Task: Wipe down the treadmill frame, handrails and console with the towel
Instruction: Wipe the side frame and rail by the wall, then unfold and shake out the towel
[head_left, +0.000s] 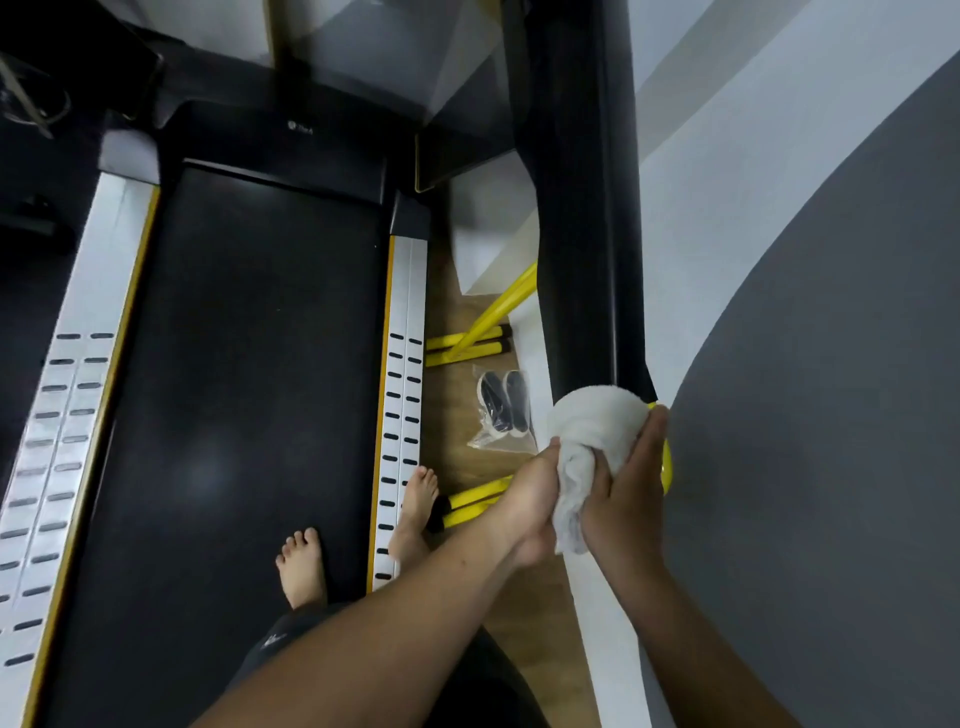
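At the near end of the thick black treadmill handrail (587, 260), the bunched white terry towel (592, 431) wraps the bar. 2 hands are on it, left hand (530, 499) and right hand (623, 499), each grip clamped on the towel's tail just below the handrail. Left of the handrail, 1 of 2 bare feet (304, 566) stands on the black running belt (234, 364).

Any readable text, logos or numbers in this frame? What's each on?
No text reads clearly.
Pale mark on the treadmill motor cover: too blurred to read.
White mark on the dark shorts: too small to read.
No print shows on the towel.
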